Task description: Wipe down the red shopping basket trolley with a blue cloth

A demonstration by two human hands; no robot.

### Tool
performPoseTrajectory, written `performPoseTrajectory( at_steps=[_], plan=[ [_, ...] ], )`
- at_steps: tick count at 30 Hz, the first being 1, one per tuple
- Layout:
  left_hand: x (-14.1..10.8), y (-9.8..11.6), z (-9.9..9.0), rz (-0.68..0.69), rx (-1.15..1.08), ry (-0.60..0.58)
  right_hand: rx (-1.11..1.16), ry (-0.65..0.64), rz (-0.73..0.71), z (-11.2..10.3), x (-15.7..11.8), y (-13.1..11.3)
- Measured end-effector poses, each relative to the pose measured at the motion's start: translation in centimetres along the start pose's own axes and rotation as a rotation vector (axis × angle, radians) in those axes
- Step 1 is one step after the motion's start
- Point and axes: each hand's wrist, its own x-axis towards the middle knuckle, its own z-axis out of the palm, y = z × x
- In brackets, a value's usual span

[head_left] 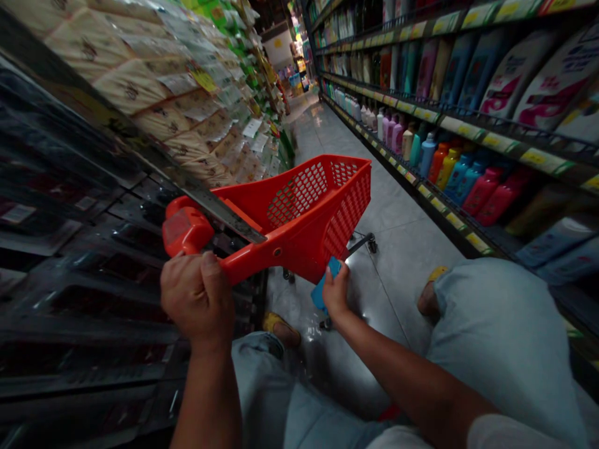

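Ok, blue item in R hand, btwn thumb & fingers.

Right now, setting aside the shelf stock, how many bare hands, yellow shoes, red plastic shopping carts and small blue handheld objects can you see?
Bare left hand and bare right hand: 2
Yellow shoes: 2
Red plastic shopping cart: 1
Small blue object: 1
Total: 6

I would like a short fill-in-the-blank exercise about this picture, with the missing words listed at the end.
1. The left grip holds the handle of a ____ shopping cart.
2. The small item in the right grip is ____.
3. Bottles line the ____ side of the aisle.
4. The person's shoes are ____.
Missing words: red; blue; right; yellow.
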Motion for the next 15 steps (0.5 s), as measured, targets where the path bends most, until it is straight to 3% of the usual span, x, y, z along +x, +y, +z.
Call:
performPoseTrajectory(
  at_steps=[3,5,7,11,15],
  plan=[
    [0.1,1.5,-0.3,-0.039,0.018,-0.077,0.193,-0.194,-0.098,-0.3,2.8,-6.9],
    [0.1,2.3,-0.3,-0.040,0.027,-0.091,0.274,-0.260,-0.194,-1.0,4.3,-9.7],
    [0.0,2.9,-0.3,0.005,0.015,-0.088,0.285,-0.253,-0.249,-1.9,5.3,-10.4],
    [-0.6,4.6,-0.2,0.108,0.006,-0.159,0.234,-0.181,-0.191,-3.5,6.6,-10.5],
    [-1.1,6.6,-0.2,0.171,-0.010,-0.172,0.308,-0.292,-0.338,-5.6,8.5,-14.8]
  ],
)
